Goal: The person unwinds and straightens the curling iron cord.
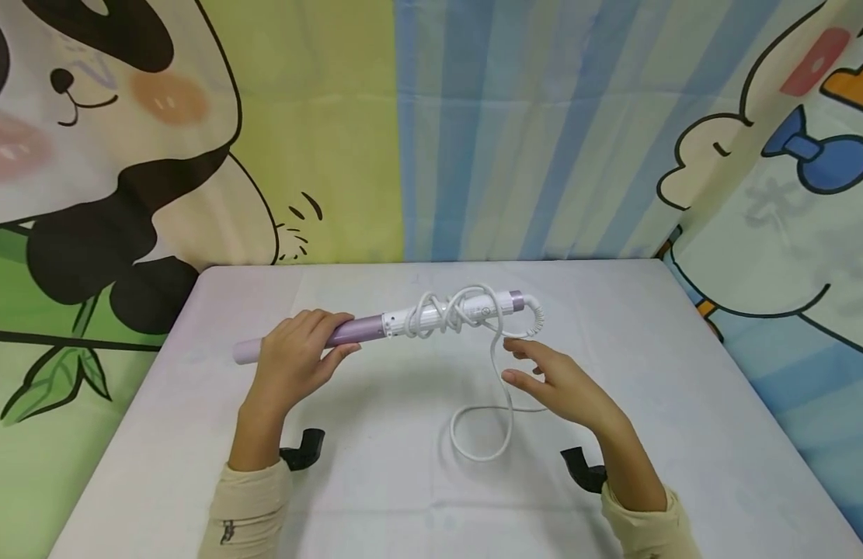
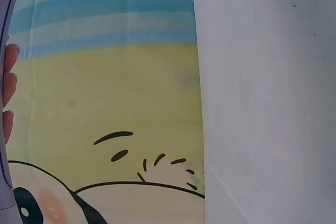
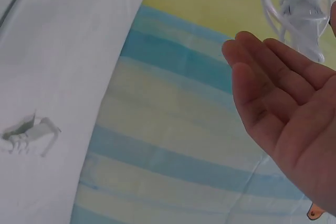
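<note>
A hair styling iron (image 1: 357, 331) with a purple barrel and white handle is held at a slight tilt above the table. My left hand (image 1: 294, 353) grips it round the barrel; in the left wrist view, fingertips (image 2: 9, 88) show beside the purple barrel (image 2: 5, 3). A white cord (image 1: 481, 458) is wound in several loose turns round the handle, and its free part hangs down in a loop. Close by the hanging cord is my right hand (image 1: 567, 384), fingers relaxed. The right wrist view shows that palm (image 3: 310, 129) holding nothing, below the cord-wrapped handle (image 3: 302, 14).
A white table (image 1: 375, 497) lies beneath both hands. Behind it hangs a cartoon-printed cloth (image 1: 347, 155) that also covers the sides. Black curved pieces (image 1: 307, 450) sit by each wrist. A small blurred white piece (image 3: 34, 134) appears on the white surface in the right wrist view.
</note>
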Demonstrator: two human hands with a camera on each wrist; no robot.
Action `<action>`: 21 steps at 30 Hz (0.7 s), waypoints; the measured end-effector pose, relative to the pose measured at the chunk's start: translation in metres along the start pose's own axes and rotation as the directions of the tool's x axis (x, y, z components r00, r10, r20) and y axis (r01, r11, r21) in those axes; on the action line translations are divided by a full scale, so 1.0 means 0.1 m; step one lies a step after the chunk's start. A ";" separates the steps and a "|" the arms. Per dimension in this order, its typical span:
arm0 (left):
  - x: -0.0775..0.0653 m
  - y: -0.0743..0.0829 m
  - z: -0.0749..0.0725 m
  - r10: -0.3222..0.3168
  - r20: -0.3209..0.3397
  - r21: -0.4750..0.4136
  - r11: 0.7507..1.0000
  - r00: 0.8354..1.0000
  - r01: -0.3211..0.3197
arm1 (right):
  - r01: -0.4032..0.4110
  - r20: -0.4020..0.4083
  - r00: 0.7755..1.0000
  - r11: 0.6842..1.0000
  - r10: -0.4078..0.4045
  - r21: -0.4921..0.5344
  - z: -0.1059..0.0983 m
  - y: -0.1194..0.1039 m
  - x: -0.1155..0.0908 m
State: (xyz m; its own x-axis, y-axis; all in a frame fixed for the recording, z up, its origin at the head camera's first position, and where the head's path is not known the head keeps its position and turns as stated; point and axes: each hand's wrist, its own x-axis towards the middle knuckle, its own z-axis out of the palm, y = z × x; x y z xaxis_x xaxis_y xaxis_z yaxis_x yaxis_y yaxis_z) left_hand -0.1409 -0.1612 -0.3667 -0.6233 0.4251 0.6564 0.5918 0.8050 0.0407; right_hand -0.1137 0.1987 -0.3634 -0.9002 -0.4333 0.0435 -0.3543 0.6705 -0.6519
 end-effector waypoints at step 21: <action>-0.02 -0.03 0.03 0.000 0.027 -0.008 1.000 1.000 0.001 | 0.092 -0.276 0.960 0.987 -0.053 0.130 -0.02 -0.21 0.07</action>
State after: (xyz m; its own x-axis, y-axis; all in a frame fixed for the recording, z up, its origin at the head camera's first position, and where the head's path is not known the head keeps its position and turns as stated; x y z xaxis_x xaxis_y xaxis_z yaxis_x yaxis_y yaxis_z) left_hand -0.1426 -0.1630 -0.3708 -0.6369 0.4356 0.6361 0.5957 0.8018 0.0475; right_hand -0.1130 0.1831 -0.3476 -0.9149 -0.2855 0.2855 -0.3999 0.5439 -0.7377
